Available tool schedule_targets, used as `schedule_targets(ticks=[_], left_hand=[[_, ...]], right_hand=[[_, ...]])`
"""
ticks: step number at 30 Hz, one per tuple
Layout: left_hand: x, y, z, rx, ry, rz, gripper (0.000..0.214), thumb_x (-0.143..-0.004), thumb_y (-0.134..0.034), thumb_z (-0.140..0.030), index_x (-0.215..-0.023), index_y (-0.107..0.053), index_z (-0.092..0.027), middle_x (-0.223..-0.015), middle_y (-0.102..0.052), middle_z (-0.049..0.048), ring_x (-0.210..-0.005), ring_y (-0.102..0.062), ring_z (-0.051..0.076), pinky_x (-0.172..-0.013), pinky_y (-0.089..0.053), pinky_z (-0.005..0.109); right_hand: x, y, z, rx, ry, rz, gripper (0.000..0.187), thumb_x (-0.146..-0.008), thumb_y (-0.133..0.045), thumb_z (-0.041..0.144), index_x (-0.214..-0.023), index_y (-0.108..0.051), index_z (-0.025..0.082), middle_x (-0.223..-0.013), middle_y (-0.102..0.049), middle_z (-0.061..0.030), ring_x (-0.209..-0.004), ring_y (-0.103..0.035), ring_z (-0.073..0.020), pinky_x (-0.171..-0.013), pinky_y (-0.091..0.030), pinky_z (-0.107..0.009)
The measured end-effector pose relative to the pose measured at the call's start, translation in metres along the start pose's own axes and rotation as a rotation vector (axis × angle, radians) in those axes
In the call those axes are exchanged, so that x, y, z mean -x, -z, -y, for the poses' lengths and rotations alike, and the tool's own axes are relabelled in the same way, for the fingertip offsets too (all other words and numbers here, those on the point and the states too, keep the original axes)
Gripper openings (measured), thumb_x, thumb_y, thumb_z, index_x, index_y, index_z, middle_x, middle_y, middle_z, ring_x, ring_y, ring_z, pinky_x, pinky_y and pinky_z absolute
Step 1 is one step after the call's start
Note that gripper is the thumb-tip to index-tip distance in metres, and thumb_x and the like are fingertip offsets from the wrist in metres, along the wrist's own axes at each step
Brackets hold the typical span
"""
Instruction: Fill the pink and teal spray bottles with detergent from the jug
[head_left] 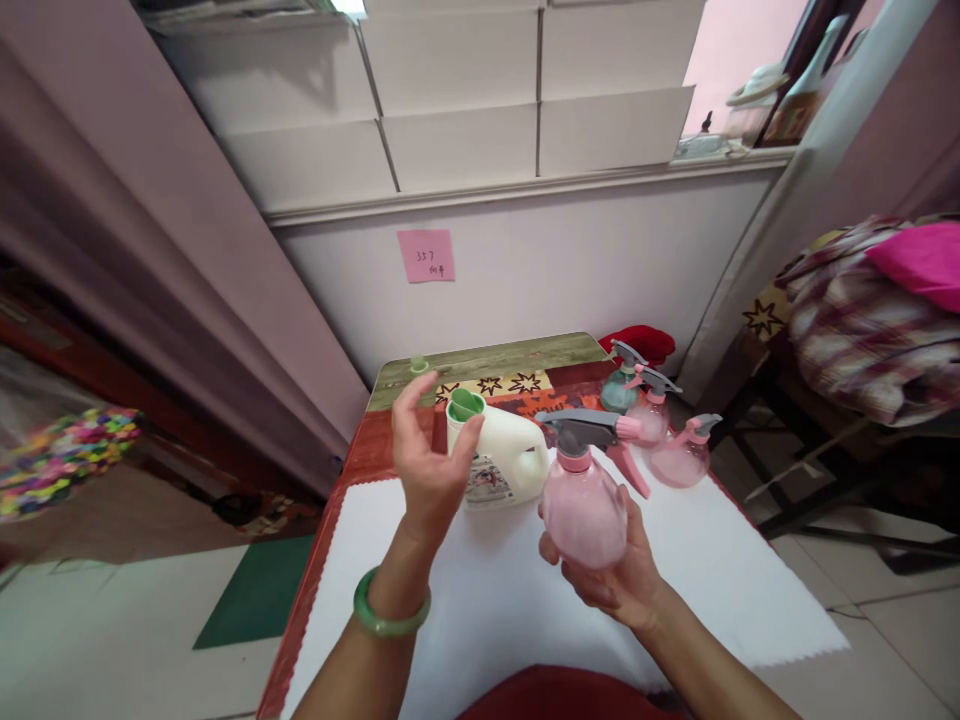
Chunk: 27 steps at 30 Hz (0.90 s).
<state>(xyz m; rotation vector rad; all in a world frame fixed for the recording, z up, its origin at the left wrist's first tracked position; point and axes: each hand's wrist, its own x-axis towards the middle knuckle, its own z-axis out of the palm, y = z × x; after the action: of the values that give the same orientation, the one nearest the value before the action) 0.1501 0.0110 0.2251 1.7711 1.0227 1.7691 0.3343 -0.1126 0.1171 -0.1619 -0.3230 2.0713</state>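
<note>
My right hand is wrapped round the lower part of a pink spray bottle with a grey and pink trigger head, held up over the white cloth. My left hand is raised with fingers and thumb apart, nothing in it; a green bangle circles its wrist. Just behind that hand stands a white jug with a handle, its green spout uncovered and a printed label on its front. A small green cap sits at the far left of the table.
Several more spray bottles stand along the table's right side. A white cloth covers the near part of the table. Behind it, a pink note is stuck to the wall. Plaid fabric is heaped at right.
</note>
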Motion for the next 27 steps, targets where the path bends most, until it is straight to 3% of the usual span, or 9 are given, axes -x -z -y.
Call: schedule_targets(ticks=[1,2,5,8,12,15,18,21,27], left_hand=[[0.006,0.002,-0.011,0.087,0.000,0.064,0.034,-0.086,-0.073,-0.031,-0.119,-0.063,-0.029,-0.125,-0.063,0.0075,-0.125,-0.057,0.028,-0.111,-0.040,0.047],[0.011,0.003,-0.021,0.158,0.040,0.209,0.023,-0.089,-0.070,-0.032,-0.112,-0.067,-0.028,-0.117,-0.066,0.0073,-0.118,-0.060,0.028,-0.107,-0.045,0.047],[0.025,0.001,-0.042,0.367,0.285,0.634,0.029,-0.087,-0.071,-0.040,-0.113,-0.070,-0.028,-0.113,-0.069,0.0091,-0.097,-0.068,0.028,-0.082,-0.058,0.043],[0.032,-0.003,-0.052,0.558,0.540,0.768,0.036,-0.089,-0.067,-0.045,-0.122,-0.066,-0.030,-0.110,-0.071,0.0092,-0.060,-0.066,0.019,-0.043,-0.053,0.033],[0.037,-0.006,-0.057,0.616,0.633,0.662,0.024,-0.086,-0.072,-0.042,-0.103,-0.070,-0.025,-0.081,-0.069,0.0038,-0.040,-0.056,0.013,-0.030,-0.042,0.028],[0.037,-0.006,-0.060,0.598,0.611,0.537,0.023,-0.080,-0.080,-0.037,-0.095,-0.068,-0.024,-0.087,-0.071,0.0037,-0.043,-0.055,0.012,-0.030,-0.039,0.027],[0.036,-0.007,-0.063,0.540,0.524,0.389,0.027,-0.073,-0.086,-0.033,-0.092,-0.068,-0.025,-0.100,-0.073,0.0044,-0.065,-0.065,0.018,-0.043,-0.051,0.029],[0.031,-0.006,-0.066,0.499,0.444,0.278,0.031,-0.069,-0.089,-0.028,-0.093,-0.069,-0.028,-0.093,-0.072,0.0011,-0.076,-0.068,0.020,-0.062,-0.059,0.035],[0.006,0.007,-0.078,0.548,0.311,0.099,0.017,-0.081,-0.080,-0.028,-0.096,-0.072,-0.028,-0.101,-0.072,0.0010,-0.091,-0.068,0.019,-0.078,-0.057,0.033]], right_hand=[[-0.002,-0.001,-0.001,-0.004,-0.009,0.002,0.086,-0.078,-0.049,0.088,-0.121,-0.060,0.015,-0.094,-0.073,-0.0157,-0.040,-0.054,-0.0067,-0.032,-0.030,-0.014],[-0.005,-0.002,-0.002,-0.006,-0.016,-0.001,0.086,-0.078,-0.049,0.088,-0.120,-0.060,0.015,-0.094,-0.073,-0.0160,-0.040,-0.055,-0.0071,-0.032,-0.030,-0.014],[-0.010,-0.007,-0.006,0.014,-0.015,-0.049,0.086,-0.078,-0.047,0.089,-0.120,-0.060,0.015,-0.089,-0.074,-0.0166,-0.042,-0.057,-0.0095,-0.033,-0.033,-0.015],[-0.013,-0.007,-0.012,0.064,-0.026,-0.123,0.088,-0.077,-0.048,0.089,-0.120,-0.061,0.014,-0.085,-0.074,-0.0162,-0.045,-0.059,-0.0108,-0.036,-0.037,-0.015],[-0.012,-0.006,-0.019,0.078,-0.057,-0.163,0.091,-0.070,-0.054,0.092,-0.114,-0.065,0.012,-0.089,-0.074,-0.0166,-0.048,-0.059,-0.0097,-0.038,-0.037,-0.015],[-0.010,-0.010,-0.024,0.154,0.039,-0.162,0.088,-0.070,-0.062,0.087,-0.117,-0.065,0.013,-0.095,-0.073,-0.0169,-0.052,-0.060,-0.0126,-0.035,-0.035,-0.017],[-0.011,-0.019,-0.028,0.267,0.203,-0.201,0.085,-0.067,-0.076,0.075,-0.125,-0.063,0.016,-0.096,-0.073,-0.0149,-0.063,-0.066,-0.0187,-0.041,-0.043,-0.022],[-0.013,-0.027,-0.031,0.346,0.314,-0.225,0.088,-0.062,-0.087,0.062,-0.135,-0.059,0.023,-0.107,-0.071,-0.0124,-0.078,-0.069,-0.0231,-0.052,-0.051,-0.027],[-0.010,-0.030,-0.029,0.383,0.319,-0.243,0.092,-0.061,-0.089,0.055,-0.142,-0.051,0.031,-0.123,-0.067,-0.0105,-0.084,-0.069,-0.0236,-0.057,-0.052,-0.029]])
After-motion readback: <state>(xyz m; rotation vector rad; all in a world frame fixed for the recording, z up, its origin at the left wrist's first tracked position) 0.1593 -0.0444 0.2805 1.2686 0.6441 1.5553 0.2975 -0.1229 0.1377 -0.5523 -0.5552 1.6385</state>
